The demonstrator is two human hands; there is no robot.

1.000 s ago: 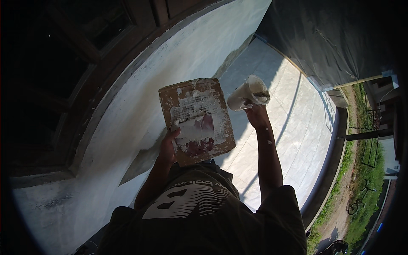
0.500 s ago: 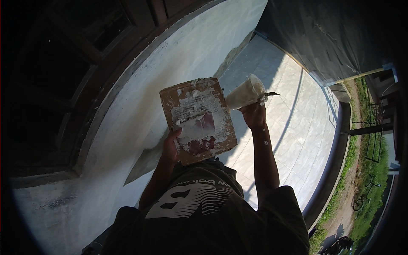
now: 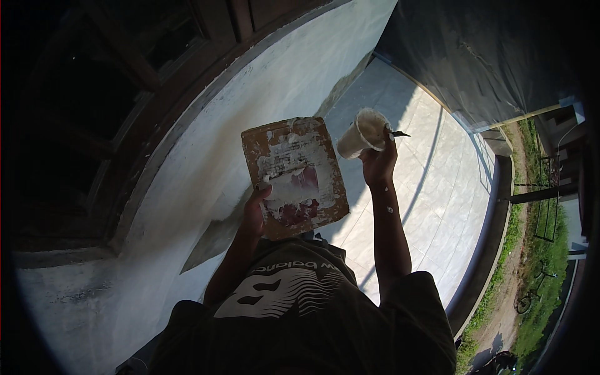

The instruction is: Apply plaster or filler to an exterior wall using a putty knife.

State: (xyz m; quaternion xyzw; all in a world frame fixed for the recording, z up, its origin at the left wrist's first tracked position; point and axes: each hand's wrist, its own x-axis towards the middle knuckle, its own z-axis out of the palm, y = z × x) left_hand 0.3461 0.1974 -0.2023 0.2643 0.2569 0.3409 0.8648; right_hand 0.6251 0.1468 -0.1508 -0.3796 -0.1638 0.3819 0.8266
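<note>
My left hand [image 3: 255,207] grips the left edge of a flat brown cardboard piece [image 3: 289,149], its thumb on the face. White paste is smeared over the board, with a dark reddish patch on its lower half. In my right hand [image 3: 380,166] is a pale plastic cup [image 3: 351,143], tilted, its mouth toward the upper right and whitish paste coating the inside. A thin dark strip [image 3: 401,134], perhaps a tool's end, sticks out beside the fingers at the rim; the rest of it is hidden. Specks of paste dot my right wrist. Cup and board are apart.
A pale, patchy wall [image 3: 181,169] runs along the left beneath a dark wooden window frame [image 3: 147,125]. Light floor tiles [image 3: 431,206] lie to the right, partly sunlit, bounded by a low dark ledge [image 3: 478,275]. A dark sheet [image 3: 462,69] hangs at the far right.
My right hand has turned the cup more upright, so its mouth and inside show more. The cardboard has shifted slightly to the right, still in my left hand.
</note>
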